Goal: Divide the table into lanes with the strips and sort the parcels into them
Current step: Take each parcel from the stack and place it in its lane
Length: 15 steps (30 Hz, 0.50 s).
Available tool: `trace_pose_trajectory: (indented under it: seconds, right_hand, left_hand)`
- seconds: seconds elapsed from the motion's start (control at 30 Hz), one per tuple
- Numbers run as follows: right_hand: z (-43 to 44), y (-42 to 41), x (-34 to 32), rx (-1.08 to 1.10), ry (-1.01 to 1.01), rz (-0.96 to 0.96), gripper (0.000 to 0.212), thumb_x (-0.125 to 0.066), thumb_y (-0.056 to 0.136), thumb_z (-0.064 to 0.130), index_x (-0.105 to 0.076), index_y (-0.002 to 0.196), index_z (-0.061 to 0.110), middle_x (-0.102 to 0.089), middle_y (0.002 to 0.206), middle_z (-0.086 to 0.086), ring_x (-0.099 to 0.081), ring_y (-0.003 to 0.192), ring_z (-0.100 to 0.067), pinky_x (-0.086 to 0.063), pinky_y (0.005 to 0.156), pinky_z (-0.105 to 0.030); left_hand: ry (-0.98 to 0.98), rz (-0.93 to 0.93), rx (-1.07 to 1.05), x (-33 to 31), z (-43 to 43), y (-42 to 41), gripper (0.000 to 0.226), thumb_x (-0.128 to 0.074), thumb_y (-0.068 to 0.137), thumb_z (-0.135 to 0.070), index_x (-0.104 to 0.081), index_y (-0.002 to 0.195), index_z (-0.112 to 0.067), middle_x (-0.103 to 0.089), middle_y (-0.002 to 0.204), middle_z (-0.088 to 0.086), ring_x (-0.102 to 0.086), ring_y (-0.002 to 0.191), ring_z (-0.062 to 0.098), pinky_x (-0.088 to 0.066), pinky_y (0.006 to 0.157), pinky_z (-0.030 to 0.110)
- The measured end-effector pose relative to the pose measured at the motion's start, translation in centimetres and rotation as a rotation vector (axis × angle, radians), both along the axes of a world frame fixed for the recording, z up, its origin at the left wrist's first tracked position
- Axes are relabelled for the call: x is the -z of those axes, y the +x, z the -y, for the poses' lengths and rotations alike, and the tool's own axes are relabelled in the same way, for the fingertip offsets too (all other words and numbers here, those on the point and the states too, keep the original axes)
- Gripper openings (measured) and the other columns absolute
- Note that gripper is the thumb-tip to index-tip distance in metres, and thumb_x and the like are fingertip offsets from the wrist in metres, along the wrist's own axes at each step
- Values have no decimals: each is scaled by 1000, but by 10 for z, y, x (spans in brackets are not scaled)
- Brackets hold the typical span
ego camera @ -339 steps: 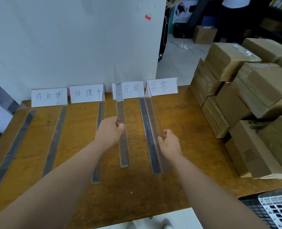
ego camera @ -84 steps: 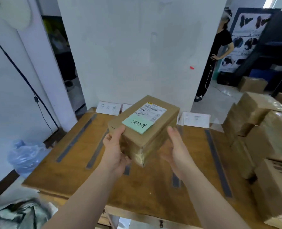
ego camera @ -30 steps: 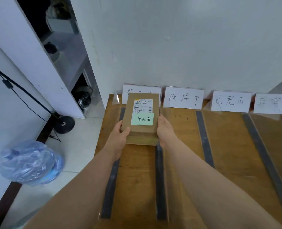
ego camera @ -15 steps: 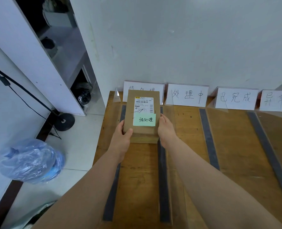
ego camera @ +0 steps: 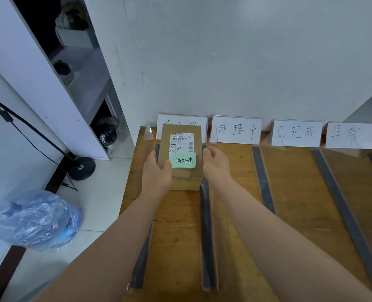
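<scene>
We find the parcel (ego camera: pixel 186 173) at the far left corner of the bench (ego camera: pixel 180 225), lying flat in the leftmost lane with its far end close to the back edge. It sits between the leftmost strip (ego camera: pixel 142 258) and the second strip (ego camera: pixel 205 236), and it fills nearly the whole width between them. On its top face we see a white shipping label (ego camera: pixel 181 141), and over the near end of that label a green note (ego camera: pixel 184 160) with handwriting on it.

Our left grip (ego camera: pixel 157 171) is closed on the parcel: the thumb lies on the top face just beside the green note, and the fingers go down the left side. Our right grip (ego camera: pixel 216 165) is at the parcel's right side with its fingers loosely curved. We cannot tell whether it presses the cardboard or only hangs just beside it, so we cannot say if it is holding or loose.

Toward the right edge of the bench run the third strip (ego camera: pixel 263 182) and the fourth strip (ego camera: pixel 341 203), each leading from the back edge toward the front edge, well apart from each other.

Along the back edge four white handwritten cards stand against the wall (ego camera: pixel 224 62): the first card (ego camera: pixel 181 120), partly hidden behind the parcel, then the second card (ego camera: pixel 236 129), the third card (ego camera: pixel 296 132) and the fourth card (ego camera: pixel 349 135).

Off the left edge, on the floor (ego camera: pixel 98 203), we see a blue plastic bag (ego camera: pixel 37 221) and the round black base of a stand (ego camera: pixel 81 167).
</scene>
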State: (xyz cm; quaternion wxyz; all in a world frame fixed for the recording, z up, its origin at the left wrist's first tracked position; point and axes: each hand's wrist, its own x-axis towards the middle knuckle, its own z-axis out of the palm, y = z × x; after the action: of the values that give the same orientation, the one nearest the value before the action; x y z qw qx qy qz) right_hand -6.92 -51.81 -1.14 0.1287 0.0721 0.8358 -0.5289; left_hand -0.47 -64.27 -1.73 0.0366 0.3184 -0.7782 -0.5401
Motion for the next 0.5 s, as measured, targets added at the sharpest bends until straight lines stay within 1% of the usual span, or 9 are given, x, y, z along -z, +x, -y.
trace_pose_trajectory:
  seconds: [0.07,0.13,0.17,0.2,0.27,0.3,0.37,0.43,0.5]
  right_hand:
    - [-12,7,-20,-51,61,-70,38,-41,103,22,-47,138,10,-57,132,0,-50,127,-20,-42,99,-30]
    - [-30,14,-35,-118,185,-153,46,-44,101,24,-39,145,14,-45,147,0,-41,135,-18,-35,107,-31]
    - [-41,18,-41,-143,244,-191,47,-45,101,25,-37,147,14,-42,149,0,-38,137,-18,-33,109,-31]
    - [-54,22,-48,-161,288,-222,48,-45,101,25,-35,147,13,-40,151,-1,-37,138,-17,-31,110,-30]
    - [-80,32,-60,-179,365,-264,50,-45,101,24,-34,148,12,-38,152,-1,-35,139,-17,-30,110,-30]
    - [-93,38,-66,-180,404,-276,50,-46,100,23,-34,147,11,-38,151,-1,-36,138,-17,-32,109,-31]
    - [-123,50,-77,-169,473,-302,48,-46,99,24,-37,144,10,-42,147,-3,-42,133,-20,-39,106,-34]
    - [-156,63,-89,-137,528,-311,40,-47,99,24,-42,137,12,-49,137,-4,-49,125,-23,-45,97,-33]
    - [-193,78,-99,-103,570,-308,44,-48,99,23,-40,141,13,-47,141,-4,-48,127,-21,-42,100,-33]
  left_hand:
    - [-109,-23,56,-22,-6,2,53,-48,103,-23,-29,152,-19,-39,154,0,-43,137,21,-42,69,9]
    - [-230,-61,144,-40,-13,4,46,-49,102,-24,-37,147,-22,-47,149,0,-50,132,21,-44,63,9]
    - [-278,-83,191,-48,-17,5,45,-50,101,-26,-39,145,-23,-49,147,-1,-52,130,20,-45,63,8]
    - [-323,-108,232,-57,-23,6,46,-51,101,-27,-39,145,-23,-49,147,-1,-52,129,20,-47,71,11]
    - [-416,-146,308,-75,-41,11,49,-50,100,-29,-37,147,-22,-48,145,0,-48,131,21,-46,95,28]
    - [-466,-155,347,-83,-52,14,49,-49,100,-30,-38,147,-21,-48,145,2,-46,132,23,-42,102,36]
    - [-605,-148,439,-99,-80,20,47,-46,101,-32,-41,146,-20,-48,146,2,-42,134,23,-34,108,38]
    - [-719,-137,513,-112,-111,26,47,-44,101,-35,-42,147,-21,-47,148,2,-41,135,22,-31,109,36]
    - [-766,-152,581,-119,-143,29,49,-46,101,-36,-42,147,-21,-47,148,4,-42,134,24,-31,110,39]
